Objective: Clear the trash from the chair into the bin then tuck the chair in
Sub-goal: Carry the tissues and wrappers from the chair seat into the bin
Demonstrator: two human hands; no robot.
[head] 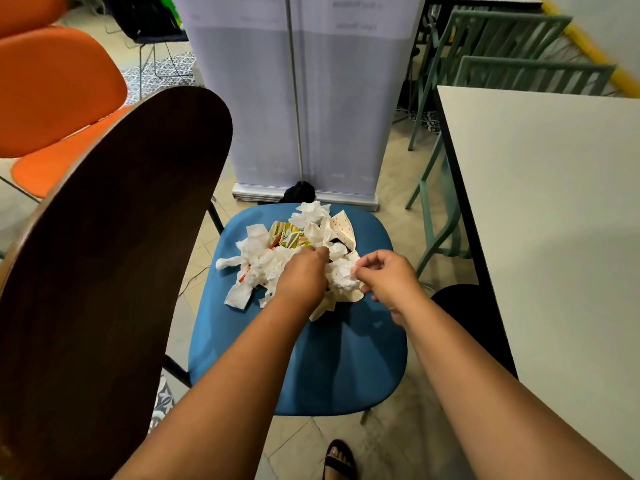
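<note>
Right now the trash (294,251) lies heaped toward the far end of the blue chair seat (311,358), whose near half is bare. Left hand (304,271) digs into the heap, fingers closed on tissue; right hand (388,278) pinches one crumpled tissue (343,275). One white bench (554,220) edges the right side (narrow floor between); two orange chairs (59,98) stand left.

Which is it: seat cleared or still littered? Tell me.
Still littered. Crumpled tissues and wrappers lie piled on the blue seat; both hands are in the pile.
</note>
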